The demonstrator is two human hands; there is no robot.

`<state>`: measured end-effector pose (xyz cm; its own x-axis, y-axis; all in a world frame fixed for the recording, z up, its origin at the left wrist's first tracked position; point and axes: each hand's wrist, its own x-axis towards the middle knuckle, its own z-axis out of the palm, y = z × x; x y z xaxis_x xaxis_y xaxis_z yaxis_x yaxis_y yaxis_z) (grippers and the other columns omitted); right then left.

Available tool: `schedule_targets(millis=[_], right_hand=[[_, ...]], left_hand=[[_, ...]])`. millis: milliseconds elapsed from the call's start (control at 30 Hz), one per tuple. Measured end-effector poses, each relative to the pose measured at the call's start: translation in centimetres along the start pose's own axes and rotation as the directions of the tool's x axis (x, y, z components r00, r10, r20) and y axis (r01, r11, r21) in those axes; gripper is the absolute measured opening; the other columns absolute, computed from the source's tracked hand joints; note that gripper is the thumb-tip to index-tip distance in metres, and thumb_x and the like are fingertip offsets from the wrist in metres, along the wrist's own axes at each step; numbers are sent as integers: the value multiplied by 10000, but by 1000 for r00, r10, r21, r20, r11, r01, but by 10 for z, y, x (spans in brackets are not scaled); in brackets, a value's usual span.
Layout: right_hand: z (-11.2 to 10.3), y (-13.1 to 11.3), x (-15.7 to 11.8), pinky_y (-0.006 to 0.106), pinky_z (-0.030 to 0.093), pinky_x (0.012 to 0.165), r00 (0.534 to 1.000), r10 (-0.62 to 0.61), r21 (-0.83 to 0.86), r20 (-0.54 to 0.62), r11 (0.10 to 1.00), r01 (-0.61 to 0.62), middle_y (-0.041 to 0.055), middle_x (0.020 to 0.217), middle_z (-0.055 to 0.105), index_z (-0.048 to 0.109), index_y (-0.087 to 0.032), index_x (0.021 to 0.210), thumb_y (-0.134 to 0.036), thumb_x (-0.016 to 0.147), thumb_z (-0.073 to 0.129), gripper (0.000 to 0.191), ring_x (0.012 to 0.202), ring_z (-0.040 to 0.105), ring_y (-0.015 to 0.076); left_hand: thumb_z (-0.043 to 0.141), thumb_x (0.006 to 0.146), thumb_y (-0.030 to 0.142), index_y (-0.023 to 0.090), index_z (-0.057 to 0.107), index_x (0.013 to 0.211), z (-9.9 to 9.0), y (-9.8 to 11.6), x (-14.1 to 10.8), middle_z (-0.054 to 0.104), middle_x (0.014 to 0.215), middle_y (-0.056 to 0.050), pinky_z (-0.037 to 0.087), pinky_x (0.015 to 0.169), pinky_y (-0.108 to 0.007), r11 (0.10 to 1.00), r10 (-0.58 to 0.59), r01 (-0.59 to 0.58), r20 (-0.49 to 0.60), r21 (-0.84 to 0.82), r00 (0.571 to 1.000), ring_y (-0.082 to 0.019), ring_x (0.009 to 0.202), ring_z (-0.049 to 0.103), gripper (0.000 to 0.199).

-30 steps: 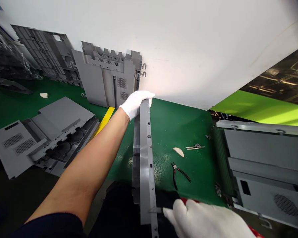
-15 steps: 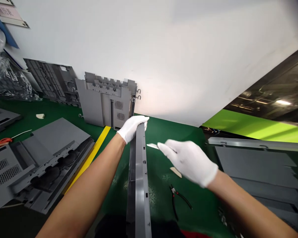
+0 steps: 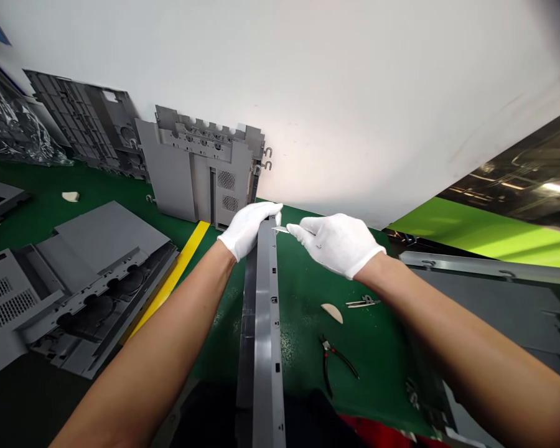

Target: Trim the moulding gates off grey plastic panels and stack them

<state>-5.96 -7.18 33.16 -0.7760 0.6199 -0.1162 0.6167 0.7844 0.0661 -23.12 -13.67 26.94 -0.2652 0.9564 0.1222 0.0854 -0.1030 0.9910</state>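
A long grey plastic panel (image 3: 264,336) stands on edge before me, its narrow slotted side facing up. My left hand (image 3: 249,229), in a white glove, is closed over the panel's far end. In my gloved right hand (image 3: 333,242) is a thin knife (image 3: 280,229); the fingers hide its handle. The blade tip meets or nearly meets the panel's right edge close to the left hand. Black-handled cutting pliers (image 3: 329,358) lie on the green surface to the right of the panel, below an off-white half-round piece (image 3: 332,313).
Grey moulded panels (image 3: 200,168) lean against the white wall (image 3: 336,112). More lie at the left (image 3: 102,274) and right (image 3: 485,305). A yellow stripe (image 3: 177,267) crosses the green surface (image 3: 303,348). Small offcuts (image 3: 363,302) lie beneath my right forearm.
My right hand has moved up and the knife tip has come to the panel's edge near its far end. The left hand keeps its hold. The camera view has shifted slightly.
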Motion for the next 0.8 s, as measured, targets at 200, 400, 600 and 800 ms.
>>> schedule_targets(millis=[200, 400, 600, 800], right_hand=[[-3, -1, -7, 285, 288, 541, 999, -19, -93, -26, 996, 17, 36, 619, 616, 658, -246, 839, -649, 958, 109, 691, 548, 537, 173], [-5, -2, -11, 291, 302, 546, 1000, -14, -128, -13, 992, 13, 42, 619, 624, 660, -239, 867, -627, 967, 110, 681, 568, 562, 185], [-3, -3, -13, 286, 306, 552, 1000, -18, -133, -23, 991, 15, 42, 628, 630, 666, -240, 861, -626, 970, 112, 684, 583, 577, 193], [-1, -2, -14, 287, 291, 558, 999, -28, -131, -39, 991, 23, 38, 625, 624, 665, -239, 851, -614, 977, 116, 677, 580, 567, 189]], left_hand=[[491, 895, 405, 184, 579, 610, 1, -5, 0, 602, 695, -10, 423, 769, -282, 1000, 21, -21, 6, -13, 1000, -156, 691, 540, 371], [477, 895, 402, 184, 573, 600, 3, -2, 0, 599, 691, -15, 431, 792, -287, 1000, -3, 3, 31, -3, 1000, -160, 699, 540, 379], [496, 882, 392, 181, 568, 588, 3, -4, 2, 599, 689, -20, 431, 805, -286, 1000, -2, 3, 22, -14, 1000, -163, 723, 542, 369], [492, 890, 357, 176, 567, 584, 3, -5, 3, 584, 663, -23, 428, 745, -299, 998, -3, 6, 42, -59, 999, -157, 675, 532, 363]])
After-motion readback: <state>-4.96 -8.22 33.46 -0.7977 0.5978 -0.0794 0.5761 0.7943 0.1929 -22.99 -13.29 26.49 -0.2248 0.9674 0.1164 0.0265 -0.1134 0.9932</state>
